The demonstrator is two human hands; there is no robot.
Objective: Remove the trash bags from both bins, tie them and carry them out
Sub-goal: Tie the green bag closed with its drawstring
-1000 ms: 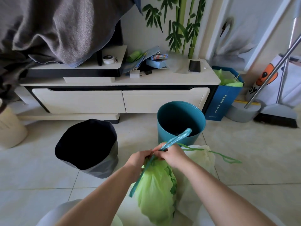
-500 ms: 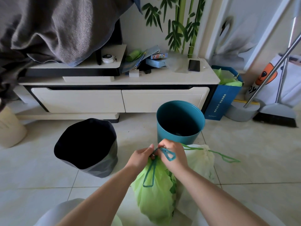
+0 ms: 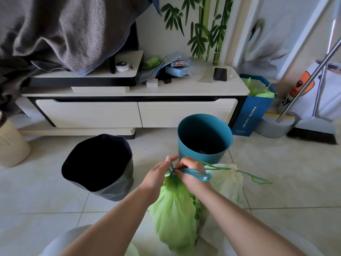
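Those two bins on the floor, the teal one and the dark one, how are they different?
The teal bin is a round, rigid pail with a smooth rim, while the dark bin has a wavy, uneven rim, as if covered by a dark liner. The teal bin stands upright; the dark bin tilts toward the camera. The teal bin shows its bare inner wall with no bag; the dark bin's inside is all black. Both stand open-topped on the tiled floor.

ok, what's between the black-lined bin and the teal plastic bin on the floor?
Head view: only bare pale floor tile lies between the black-lined bin and the teal plastic bin; nothing stands there.
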